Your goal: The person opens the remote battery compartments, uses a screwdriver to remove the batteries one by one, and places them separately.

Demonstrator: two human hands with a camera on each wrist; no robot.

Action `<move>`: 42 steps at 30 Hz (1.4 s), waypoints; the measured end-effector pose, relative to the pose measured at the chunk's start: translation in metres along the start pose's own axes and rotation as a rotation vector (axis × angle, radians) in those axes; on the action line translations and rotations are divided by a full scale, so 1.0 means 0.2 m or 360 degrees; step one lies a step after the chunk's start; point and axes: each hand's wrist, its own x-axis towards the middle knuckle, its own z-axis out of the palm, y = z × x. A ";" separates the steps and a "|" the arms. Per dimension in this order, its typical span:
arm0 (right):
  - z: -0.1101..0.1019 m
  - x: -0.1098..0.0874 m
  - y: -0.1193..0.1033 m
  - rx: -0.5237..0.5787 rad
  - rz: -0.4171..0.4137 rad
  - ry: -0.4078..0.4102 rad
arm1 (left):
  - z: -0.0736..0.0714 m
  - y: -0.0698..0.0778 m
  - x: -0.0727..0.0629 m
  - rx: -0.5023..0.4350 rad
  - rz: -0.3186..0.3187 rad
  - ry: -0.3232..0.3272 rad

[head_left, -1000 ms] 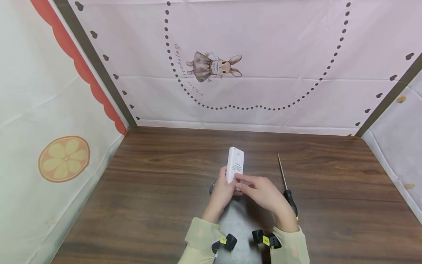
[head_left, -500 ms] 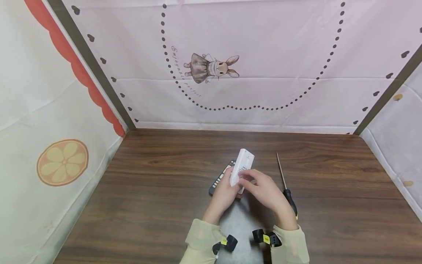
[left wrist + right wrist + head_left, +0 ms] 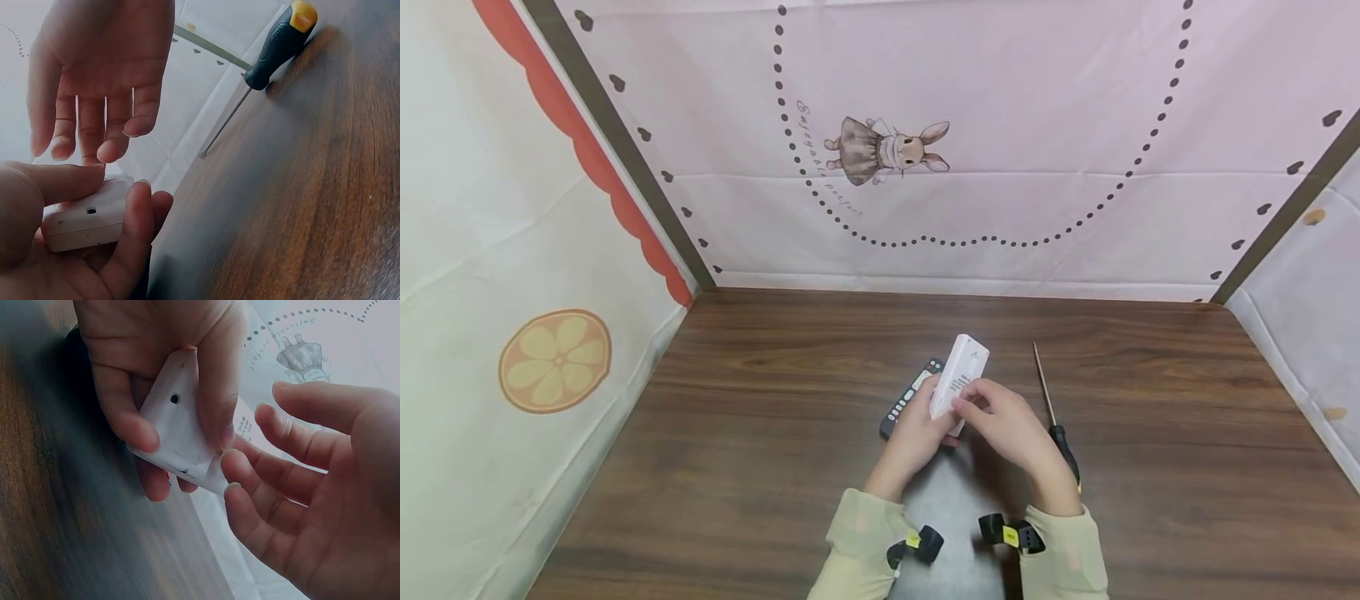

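Observation:
My left hand [image 3: 913, 435] grips a white remote control [image 3: 964, 365] by its lower end, its printed back turned up. In the left wrist view, the thumb presses along the top of the remote's end [image 3: 81, 219], which has a small dark hole, and the fingers wrap its side. My right hand [image 3: 1011, 423] is at the remote's lower right edge, fingers loosely bent. In the right wrist view, its fingertips [image 3: 236, 465] are right at the remote's edge, close to the left thumb. A dark remote control [image 3: 901, 407] with pale buttons lies on the table just left of the white one, partly hidden.
A screwdriver [image 3: 1063, 450] with a black and yellow handle lies on the wooden table [image 3: 760, 433] beside my right forearm, its shaft pointing away. Printed cloth walls [image 3: 1015, 150] stand behind and at both sides. A grey patch [image 3: 951, 533] lies between my forearms.
The white remote has shifted right and tilted that way, bringing the dark remote into view. My right fingers have drawn back from the white remote's printed face to its edge.

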 end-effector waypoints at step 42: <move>0.02 0.01 0.02 0.0026 0.0029 -0.0033 | -0.03 0.05 -0.03 -0.0417 -0.0075 0.0034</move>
